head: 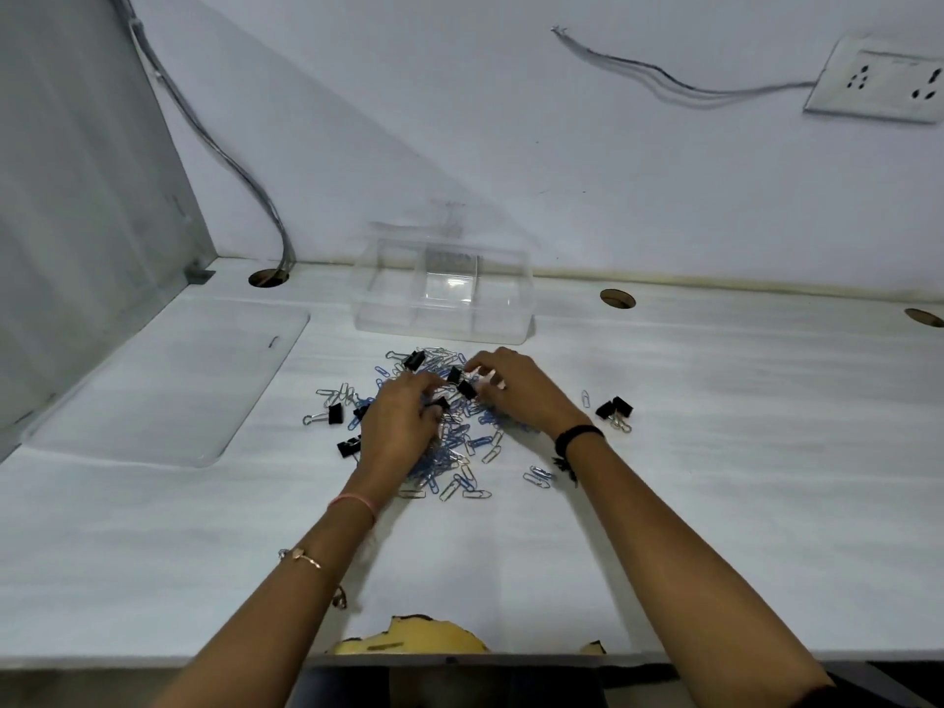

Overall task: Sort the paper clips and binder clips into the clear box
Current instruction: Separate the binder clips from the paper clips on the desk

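Your paper clips (475, 444), blue and silver, lie in a loose heap straight in front of you. Black binder clips (613, 408) sit among them and scattered round the edges. The clear box (388, 319), lidless and divided into compartments, stands upright just behind the heap.

white desk (715, 452), pale wall (511, 145) w/ socket (876, 81), loose wires (664, 76).

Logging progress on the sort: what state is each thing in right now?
clear box: open, compartments look empty.
lid: off, flat on the table, left of the box.
paper clips: loose heap on the table, unsorted.
binder clips: scattered in and around the heap.
left hand: fingers curled into the heap; hold unclear.
right hand: fingers curled into the heap; hold unclear.
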